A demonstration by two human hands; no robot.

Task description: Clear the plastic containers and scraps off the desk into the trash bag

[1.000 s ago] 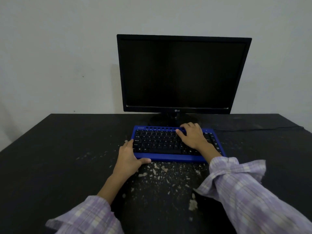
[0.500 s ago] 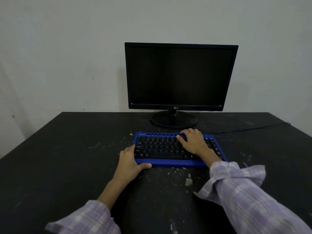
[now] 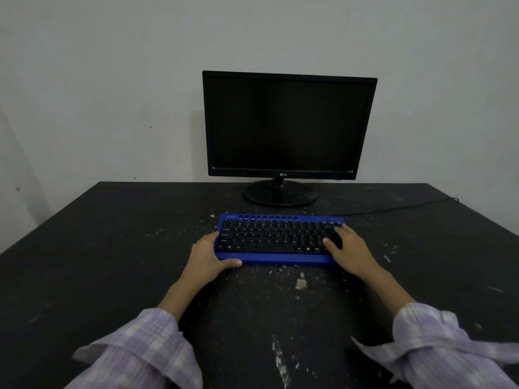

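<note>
Both forearms reach up from the bottom of the frame. The left hand [image 3: 209, 258] grips the left end of the blue keyboard [image 3: 276, 240], thumb along its front edge. The right hand [image 3: 346, 249], open with fingers spread, lies on the keys at the keyboard's right end; earlier it sat nearer the middle. Pale scraps [image 3: 301, 283] dot the worktop [image 3: 98, 262] below centre, just in front of the keyboard.
</note>
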